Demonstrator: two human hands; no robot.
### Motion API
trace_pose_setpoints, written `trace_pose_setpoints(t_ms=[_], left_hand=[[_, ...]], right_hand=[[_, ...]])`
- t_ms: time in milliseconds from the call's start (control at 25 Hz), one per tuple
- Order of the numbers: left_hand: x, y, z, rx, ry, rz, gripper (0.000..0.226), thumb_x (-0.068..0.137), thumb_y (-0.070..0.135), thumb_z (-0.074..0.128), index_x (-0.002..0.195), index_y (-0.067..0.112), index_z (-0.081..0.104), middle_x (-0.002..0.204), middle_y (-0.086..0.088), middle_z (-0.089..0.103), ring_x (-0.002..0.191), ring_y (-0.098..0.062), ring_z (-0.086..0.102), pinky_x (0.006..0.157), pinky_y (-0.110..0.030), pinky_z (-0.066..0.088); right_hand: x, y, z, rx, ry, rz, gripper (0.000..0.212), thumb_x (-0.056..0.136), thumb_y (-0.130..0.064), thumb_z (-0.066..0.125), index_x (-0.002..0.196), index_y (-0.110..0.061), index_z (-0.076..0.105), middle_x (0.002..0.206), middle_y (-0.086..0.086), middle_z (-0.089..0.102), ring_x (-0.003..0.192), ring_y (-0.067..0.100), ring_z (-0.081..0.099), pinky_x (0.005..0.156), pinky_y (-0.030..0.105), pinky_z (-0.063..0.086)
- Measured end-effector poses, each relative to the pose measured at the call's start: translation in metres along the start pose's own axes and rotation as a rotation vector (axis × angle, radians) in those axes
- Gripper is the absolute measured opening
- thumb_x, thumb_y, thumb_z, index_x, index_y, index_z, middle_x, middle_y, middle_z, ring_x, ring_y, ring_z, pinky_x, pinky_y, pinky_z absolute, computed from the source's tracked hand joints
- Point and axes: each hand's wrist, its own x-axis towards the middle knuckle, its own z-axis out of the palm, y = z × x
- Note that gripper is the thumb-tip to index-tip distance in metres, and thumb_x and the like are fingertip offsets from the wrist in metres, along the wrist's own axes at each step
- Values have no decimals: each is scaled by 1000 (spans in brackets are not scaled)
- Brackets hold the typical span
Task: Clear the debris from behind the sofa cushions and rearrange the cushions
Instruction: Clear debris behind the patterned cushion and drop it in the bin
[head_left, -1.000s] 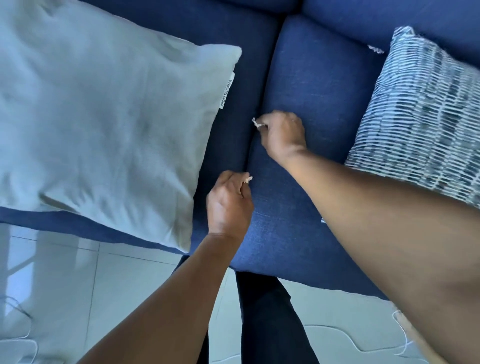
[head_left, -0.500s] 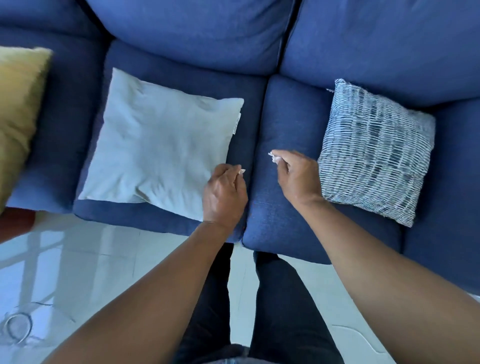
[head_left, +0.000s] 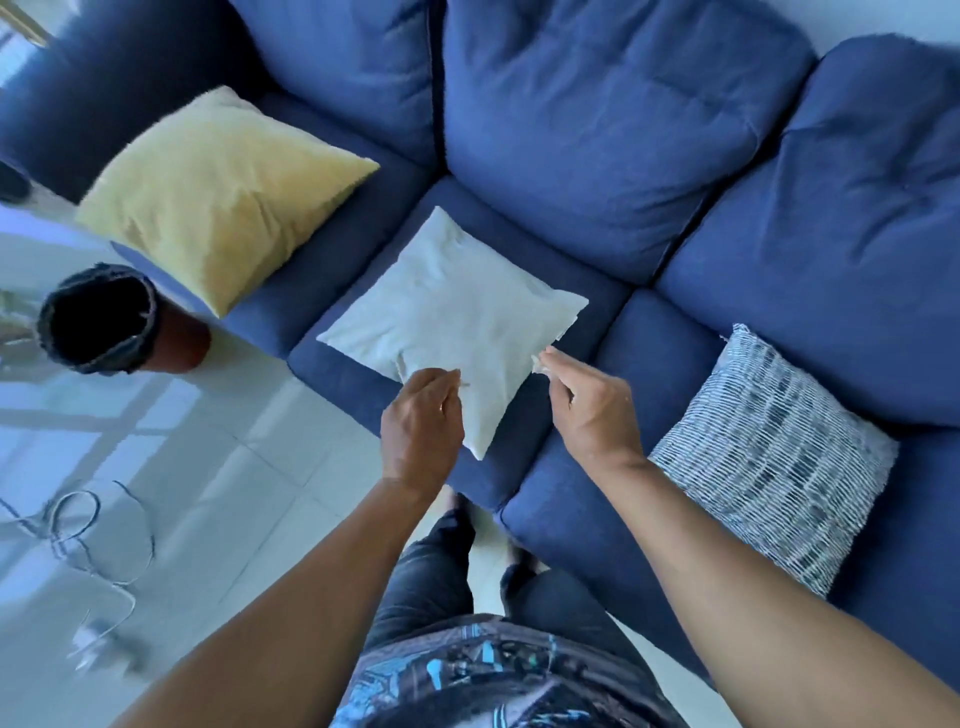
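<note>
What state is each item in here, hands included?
Left hand: pinches a small scrap.
Right hand: pinches a pale scrap.
White cushion: flat on the seat.
Yellow cushion: lying at the sofa's end.
Patterned cushion: flat on the seat.
Bin: open, on the floor.

A blue sofa (head_left: 597, 135) upholstered in matt, coarse-woven cloth, its back cushions softly creased. On the seats lie three cloth cushions: a yellow cushion (head_left: 218, 192) of slightly napped, wrinkled fabric; a white cushion (head_left: 457, 317) of plain, crumpled matt cotton-like cloth; and a patterned cushion (head_left: 769, 467) with a rougher, ribbed weave in grey and white. The floor (head_left: 218, 467) is pale, glossy tile, smooth enough to mirror window light. A bin (head_left: 98, 317) beside the sofa shows a smooth reddish-brown body and a dark, crinkled liner with a faint plastic sheen. A thin, shiny cable (head_left: 78, 525) lies on the tiles.
</note>
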Motion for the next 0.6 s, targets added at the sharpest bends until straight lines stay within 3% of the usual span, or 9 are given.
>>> trace_pose_setpoints(t_ms=[120,240,360,480,600], left_hand=[[-27,-16,-32,-24,96,-90,18,95,10,62,104,14,78,108,4,72,86,-18,69,76,-29,55],[-47,-38,-64,-27,190,-170,16,94,11,64,100,16,78,107,6,73,77,-20,70,69,-34,57],[-52,-67,-93,-6,301,-249,15,91,10,67,98,18,78,104,7,73,79,-19,71,69,-27,55],[-49,-100,-122,10,370,-296,14,89,8,70,97,17,78,100,6,74,75,-20,70,66,-25,52],[-44,-148,-157,14,435,-348,14,89,8,70,98,14,78,99,3,74,75,-22,71,66,-29,56]], right_hand=[[2,-27,9,16,-57,-81,28,84,13,64,103,-4,76,106,9,77,101,22,74,82,33,61],[1,-62,24,25,-197,-137,27,86,13,58,98,-7,73,96,2,76,87,23,73,70,37,61],[3,-96,49,-15,-301,-235,24,88,9,54,92,-10,68,85,-1,71,77,24,68,62,36,57],[9,-133,83,-54,-309,-330,23,88,4,53,91,-15,66,79,-8,66,63,12,50,54,24,47],[14,-181,129,-49,-307,-401,24,87,4,57,90,-17,69,80,-5,69,70,14,41,61,10,34]])
